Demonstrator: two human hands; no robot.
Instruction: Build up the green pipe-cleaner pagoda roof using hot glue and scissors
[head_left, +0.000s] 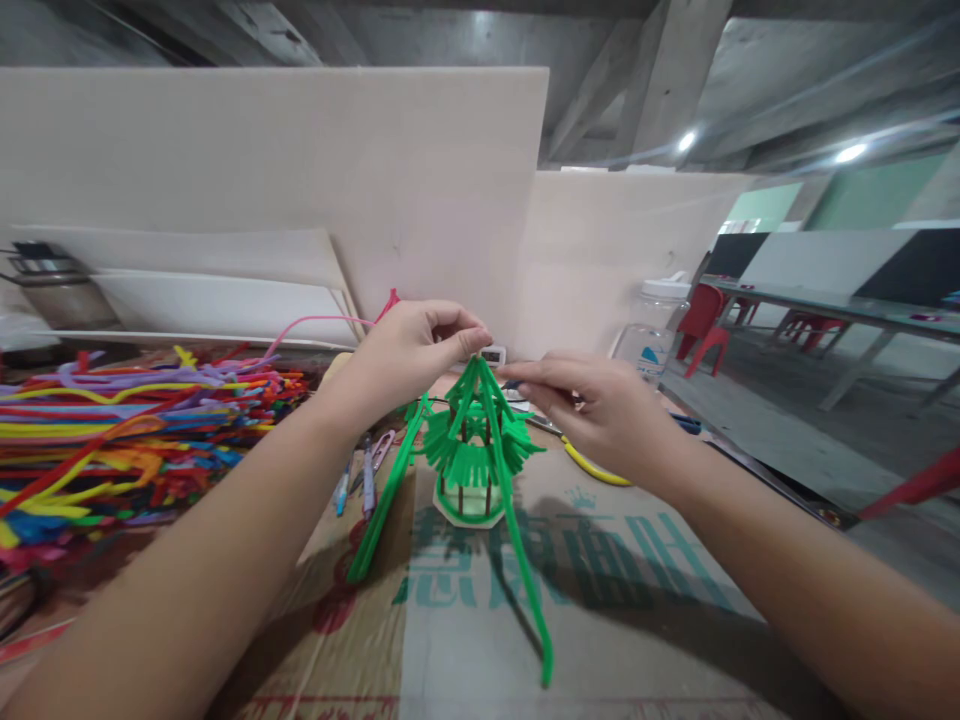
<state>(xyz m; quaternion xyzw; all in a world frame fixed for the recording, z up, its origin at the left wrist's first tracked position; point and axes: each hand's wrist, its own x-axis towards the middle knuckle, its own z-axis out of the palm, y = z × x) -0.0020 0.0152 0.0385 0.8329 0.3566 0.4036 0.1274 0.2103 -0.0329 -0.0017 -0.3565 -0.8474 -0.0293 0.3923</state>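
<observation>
A small pavilion model with green fringed roofs stands upright on a pale octagonal base, on printed cardboard. My left hand pinches the roof's peak from the left, thumb and index finger together. From the peak a long green pipe cleaner hangs down in front to the cardboard. My right hand is at the right of the peak, its fingers pressed together; what they hold, if anything, is too small to tell. A bundle of green pipe cleaners leans left of the model.
Many coloured pipe cleaners are piled at the left. Pens lie near the model. Yellow-handled pliers lie beside my right hand. A clear bottle stands behind. Red chairs and tables are at the right.
</observation>
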